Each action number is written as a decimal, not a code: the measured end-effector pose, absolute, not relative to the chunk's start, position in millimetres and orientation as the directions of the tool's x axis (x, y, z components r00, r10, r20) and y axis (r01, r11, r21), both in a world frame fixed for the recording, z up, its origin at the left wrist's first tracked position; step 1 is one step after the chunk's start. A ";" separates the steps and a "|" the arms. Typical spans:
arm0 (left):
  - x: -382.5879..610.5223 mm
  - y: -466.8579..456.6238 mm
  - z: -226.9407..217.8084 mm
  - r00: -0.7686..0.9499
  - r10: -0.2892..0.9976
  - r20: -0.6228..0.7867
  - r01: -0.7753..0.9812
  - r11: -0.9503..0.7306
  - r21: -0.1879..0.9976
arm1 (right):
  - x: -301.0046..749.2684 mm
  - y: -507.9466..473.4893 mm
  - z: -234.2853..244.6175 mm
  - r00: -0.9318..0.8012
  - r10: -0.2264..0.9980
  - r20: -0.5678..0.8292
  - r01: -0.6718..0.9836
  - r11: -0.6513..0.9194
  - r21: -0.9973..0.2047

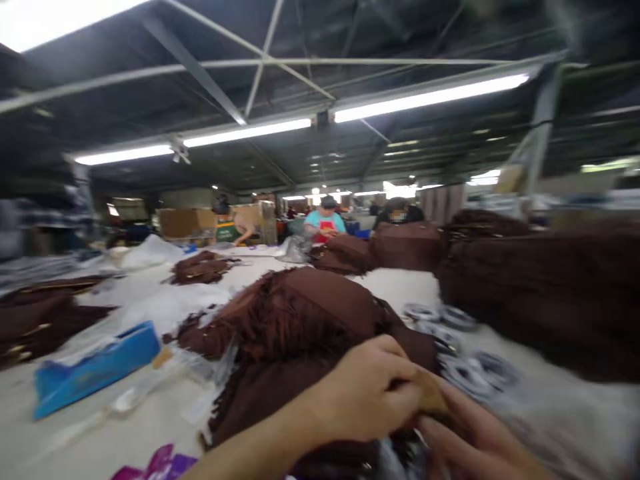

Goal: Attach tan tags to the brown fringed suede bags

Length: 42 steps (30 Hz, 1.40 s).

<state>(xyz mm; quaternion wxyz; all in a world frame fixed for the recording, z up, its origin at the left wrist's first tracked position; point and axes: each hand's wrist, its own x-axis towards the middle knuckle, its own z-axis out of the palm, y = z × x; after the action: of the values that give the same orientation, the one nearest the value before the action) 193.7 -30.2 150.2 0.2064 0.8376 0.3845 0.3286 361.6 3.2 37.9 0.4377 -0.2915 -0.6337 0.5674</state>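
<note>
Head view: at near right, our left hand (pixel 376 390) clamps a blurred tan piece (pixel 433 395), likely light and pliable, best pinched by its edge, while we cannot tell our right hand's (pixel 473 433) grip.

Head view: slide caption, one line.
Left hand and right hand close together at a tan piece, brown fabric beyond.
</note>
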 end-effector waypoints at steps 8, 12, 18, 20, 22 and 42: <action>182.3 -22.1 96.7 0.494 0.869 -0.044 -0.170 0.146 0.975 | 353.1 4.3 91.6 -0.474 0.876 0.089 -0.331 -0.084 -0.940; 180.2 -30.9 70.3 0.507 0.844 -0.176 -0.158 0.292 0.943 | 370.2 5.2 80.1 -0.450 0.890 0.080 -0.365 -0.101 -0.926; 169.9 -30.3 55.9 0.414 0.903 -0.115 -0.029 0.139 0.990 | 381.6 -10.4 56.7 -0.530 0.847 0.032 -0.355 -0.187 -0.916; 168.6 -29.2 60.3 0.398 0.917 -0.026 0.101 -0.016 0.995 | 381.3 -14.4 55.1 -0.519 0.853 0.049 -0.380 -0.179 -0.907; 167.9 -29.6 67.7 0.361 0.931 0.058 0.251 -0.157 0.955 | 382.7 -16.0 57.2 -0.496 0.866 0.064 -0.410 -0.168 -0.897; 142.3 -43.5 57.4 0.273 0.958 -0.093 0.473 -0.049 0.880 | 412.4 -15.8 18.2 -0.194 0.968 -0.160 -0.048 -0.172 -0.984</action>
<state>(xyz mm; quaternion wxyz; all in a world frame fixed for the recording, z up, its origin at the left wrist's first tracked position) 142.3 -43.5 57.4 0.4350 0.6686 0.5349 0.2786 412.4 -15.8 18.2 0.4224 -0.4737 -0.4853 0.6014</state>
